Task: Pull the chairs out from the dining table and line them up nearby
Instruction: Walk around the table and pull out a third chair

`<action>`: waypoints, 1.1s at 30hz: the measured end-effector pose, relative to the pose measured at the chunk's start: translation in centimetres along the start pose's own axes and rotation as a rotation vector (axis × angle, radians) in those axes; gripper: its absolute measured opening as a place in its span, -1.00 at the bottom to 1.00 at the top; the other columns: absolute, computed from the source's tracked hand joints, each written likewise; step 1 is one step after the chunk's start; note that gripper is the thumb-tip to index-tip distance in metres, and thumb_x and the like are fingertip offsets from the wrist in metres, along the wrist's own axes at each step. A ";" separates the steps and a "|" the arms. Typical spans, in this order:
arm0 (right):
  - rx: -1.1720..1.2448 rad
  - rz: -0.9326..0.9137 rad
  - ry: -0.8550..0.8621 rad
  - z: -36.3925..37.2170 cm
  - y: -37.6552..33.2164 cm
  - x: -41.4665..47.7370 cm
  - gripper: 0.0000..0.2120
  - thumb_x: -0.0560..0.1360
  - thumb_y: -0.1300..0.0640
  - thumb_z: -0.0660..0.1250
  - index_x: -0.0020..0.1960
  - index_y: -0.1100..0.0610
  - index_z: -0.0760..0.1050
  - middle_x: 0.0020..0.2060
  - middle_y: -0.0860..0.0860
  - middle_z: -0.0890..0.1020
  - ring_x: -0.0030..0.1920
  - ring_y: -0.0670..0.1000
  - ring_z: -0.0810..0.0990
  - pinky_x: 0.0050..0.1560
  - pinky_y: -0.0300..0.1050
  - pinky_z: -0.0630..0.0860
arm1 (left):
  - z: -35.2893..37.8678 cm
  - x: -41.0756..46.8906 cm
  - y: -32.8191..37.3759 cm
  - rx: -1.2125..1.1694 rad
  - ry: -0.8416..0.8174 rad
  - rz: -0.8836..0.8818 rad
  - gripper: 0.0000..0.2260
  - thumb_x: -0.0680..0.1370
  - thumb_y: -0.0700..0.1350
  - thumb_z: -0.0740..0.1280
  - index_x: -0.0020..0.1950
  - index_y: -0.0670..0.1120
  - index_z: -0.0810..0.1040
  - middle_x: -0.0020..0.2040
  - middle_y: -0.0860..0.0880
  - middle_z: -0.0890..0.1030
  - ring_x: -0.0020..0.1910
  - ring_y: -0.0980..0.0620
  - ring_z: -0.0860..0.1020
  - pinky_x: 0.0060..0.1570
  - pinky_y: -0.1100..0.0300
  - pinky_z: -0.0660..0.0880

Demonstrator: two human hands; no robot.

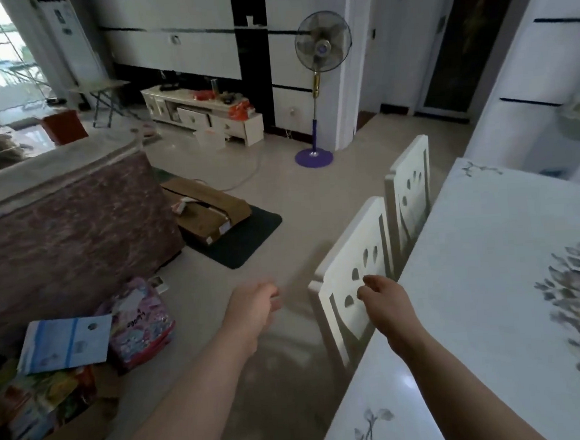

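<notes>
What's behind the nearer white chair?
A second white chair stands behind the nearer chair, both tucked against the dining table. Their seats and legs are mostly hidden.

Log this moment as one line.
left hand free | right hand at near chair backrest | far chair tucked at table

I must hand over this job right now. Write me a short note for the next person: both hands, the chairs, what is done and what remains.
Left hand: empty, loosely curled over the floor.
Right hand: open, reaching the near chair, no grip yet.
Both white chairs, near and far chair, stand tucked against the dining table.
Done: nothing pulled out.
Left: pull out both chairs and line them up nearby.
</notes>
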State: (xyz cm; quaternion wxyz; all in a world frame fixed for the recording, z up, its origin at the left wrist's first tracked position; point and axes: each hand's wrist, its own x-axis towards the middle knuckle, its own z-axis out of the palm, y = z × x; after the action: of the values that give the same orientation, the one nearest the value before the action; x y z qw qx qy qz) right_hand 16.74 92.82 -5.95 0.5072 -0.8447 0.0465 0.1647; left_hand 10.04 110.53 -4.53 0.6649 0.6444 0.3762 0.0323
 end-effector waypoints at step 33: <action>0.183 0.457 0.452 7.2 -4.8 14.3 -0.70 0.50 0.21 0.23 0.12 0.38 0.55 0.10 0.30 0.60 0.10 0.22 0.60 0.12 0.10 0.53 | 11.9 25.0 10.2 0.480 -0.869 -0.096 -0.91 0.59 -0.09 0.24 -0.08 -0.07 0.47 -0.15 -0.02 0.51 -0.05 -0.01 0.51 -0.04 0.11 0.42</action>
State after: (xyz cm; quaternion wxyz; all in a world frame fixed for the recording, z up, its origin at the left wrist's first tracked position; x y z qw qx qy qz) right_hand 29.72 102.67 -9.70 0.5076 -0.7786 0.3607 0.0776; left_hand 38.87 115.58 -8.32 0.5937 0.7152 0.0907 -0.3574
